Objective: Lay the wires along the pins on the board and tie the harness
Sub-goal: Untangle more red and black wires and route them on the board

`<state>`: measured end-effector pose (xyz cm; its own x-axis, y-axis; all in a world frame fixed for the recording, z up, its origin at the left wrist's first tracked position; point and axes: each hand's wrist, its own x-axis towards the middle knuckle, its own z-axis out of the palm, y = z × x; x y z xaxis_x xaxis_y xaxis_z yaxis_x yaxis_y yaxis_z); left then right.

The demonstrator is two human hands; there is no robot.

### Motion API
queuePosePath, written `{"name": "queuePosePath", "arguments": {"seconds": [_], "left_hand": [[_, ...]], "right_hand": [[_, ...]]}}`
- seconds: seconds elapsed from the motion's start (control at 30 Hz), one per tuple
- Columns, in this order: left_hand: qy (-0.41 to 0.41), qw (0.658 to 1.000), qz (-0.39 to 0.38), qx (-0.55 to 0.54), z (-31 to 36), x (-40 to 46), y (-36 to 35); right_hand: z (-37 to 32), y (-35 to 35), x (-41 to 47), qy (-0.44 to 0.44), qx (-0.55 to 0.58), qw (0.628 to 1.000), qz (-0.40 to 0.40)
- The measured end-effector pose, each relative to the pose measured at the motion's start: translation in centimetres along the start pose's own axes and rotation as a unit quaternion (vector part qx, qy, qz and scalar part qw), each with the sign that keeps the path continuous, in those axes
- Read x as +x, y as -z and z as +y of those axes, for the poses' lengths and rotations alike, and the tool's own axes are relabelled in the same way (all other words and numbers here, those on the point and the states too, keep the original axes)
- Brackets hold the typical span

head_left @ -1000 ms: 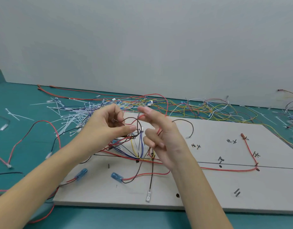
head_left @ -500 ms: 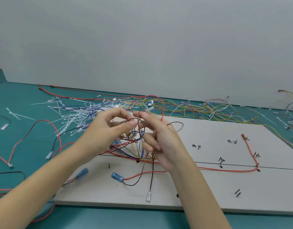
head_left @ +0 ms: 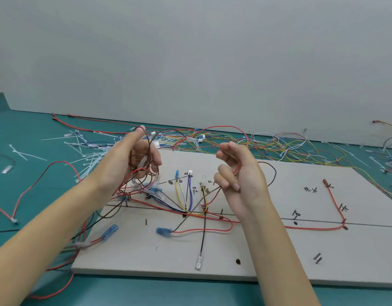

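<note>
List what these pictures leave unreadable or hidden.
- Head view: handwritten labels on the board are too small to read.
- Which wire the right hand pinches: curled fingers hide it.
- Left hand's wire coil: strands overlap, uncountable.
- Wire pile: cut by the right edge.

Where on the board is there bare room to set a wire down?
Bare patches on the board: its near right corner, and the far right beyond the routed red wire. Crowded: the tangle under the left hand, and the loose wires behind the board.
</note>
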<state>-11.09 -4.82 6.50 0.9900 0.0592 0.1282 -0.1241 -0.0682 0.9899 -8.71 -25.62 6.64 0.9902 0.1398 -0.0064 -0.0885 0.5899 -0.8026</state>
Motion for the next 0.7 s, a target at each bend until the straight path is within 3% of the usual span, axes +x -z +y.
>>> {"name": "queuePosePath", "arguments": {"seconds": [0.17,0.37,0.7], "left_hand": [[-0.024,0.998,0.012,0.052,-0.4,-0.1,-0.8],[-0.122,0.991,0.005,0.045,-1.4,-0.4,-2.1],[-0.157,0.986,0.014,0.055,-2.4,-0.4,-2.8]], "right_hand": [[1.0,-1.3,-0.8,-0.001,-0.095,0.992,-0.079],[2.4,-2.3,-1.5,0.028,-0.156,0.977,-0.146],[3.0,-2.6,-1.8,0.081,-0.186,0.970,-0.136]]}}
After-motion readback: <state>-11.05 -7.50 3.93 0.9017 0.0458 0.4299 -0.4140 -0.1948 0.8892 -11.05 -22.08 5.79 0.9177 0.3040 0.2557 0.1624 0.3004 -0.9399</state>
